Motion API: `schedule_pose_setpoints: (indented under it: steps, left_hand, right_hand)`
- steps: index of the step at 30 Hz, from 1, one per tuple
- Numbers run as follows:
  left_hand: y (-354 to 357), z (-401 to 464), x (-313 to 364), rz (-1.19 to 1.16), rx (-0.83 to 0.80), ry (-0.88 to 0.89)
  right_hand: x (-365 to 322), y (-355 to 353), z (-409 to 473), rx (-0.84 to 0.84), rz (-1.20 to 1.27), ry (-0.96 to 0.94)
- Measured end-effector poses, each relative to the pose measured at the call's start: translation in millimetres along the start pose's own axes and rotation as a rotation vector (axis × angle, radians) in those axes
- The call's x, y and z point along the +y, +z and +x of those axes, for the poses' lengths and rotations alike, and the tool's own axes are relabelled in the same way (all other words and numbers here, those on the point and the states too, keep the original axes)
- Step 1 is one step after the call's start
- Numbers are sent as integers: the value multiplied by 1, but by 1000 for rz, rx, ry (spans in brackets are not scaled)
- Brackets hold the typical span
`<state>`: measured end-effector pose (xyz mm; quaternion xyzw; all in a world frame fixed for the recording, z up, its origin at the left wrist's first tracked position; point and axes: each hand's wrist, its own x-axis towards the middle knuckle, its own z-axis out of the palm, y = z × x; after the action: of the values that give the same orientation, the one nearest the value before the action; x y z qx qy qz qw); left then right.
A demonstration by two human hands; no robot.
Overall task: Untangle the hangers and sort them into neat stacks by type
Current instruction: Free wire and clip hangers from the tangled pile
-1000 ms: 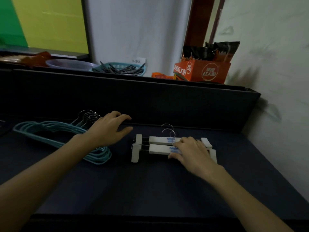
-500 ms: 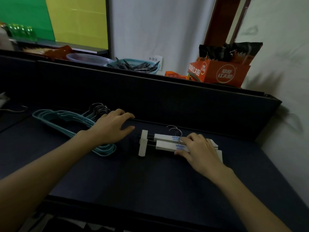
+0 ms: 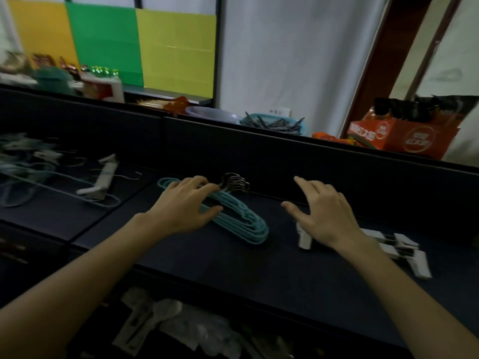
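Teal hangers [image 3: 241,218] lie stacked mid-table under the left hand [image 3: 185,206], fingers loosely curled on them, while the right hand [image 3: 326,212], fingers spread and empty, has lifted off the white clip hangers [image 3: 396,248] toward the left tangle [image 3: 51,174].

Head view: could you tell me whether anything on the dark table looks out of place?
Yes. At the far left a tangled heap of hangers lies unsorted, with a white clip hanger askew on top. The teal stack and the white clip stack look tidy.
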<state>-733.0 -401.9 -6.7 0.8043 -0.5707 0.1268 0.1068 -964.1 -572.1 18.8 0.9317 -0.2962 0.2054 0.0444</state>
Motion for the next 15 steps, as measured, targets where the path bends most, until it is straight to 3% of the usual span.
schedule_pose_setpoints:
  steps: [15]
  left_hand:
    - [-74, -220, -284, 93, -54, -274]
  right_hand:
    - [-339, 48, 54, -46, 127, -213]
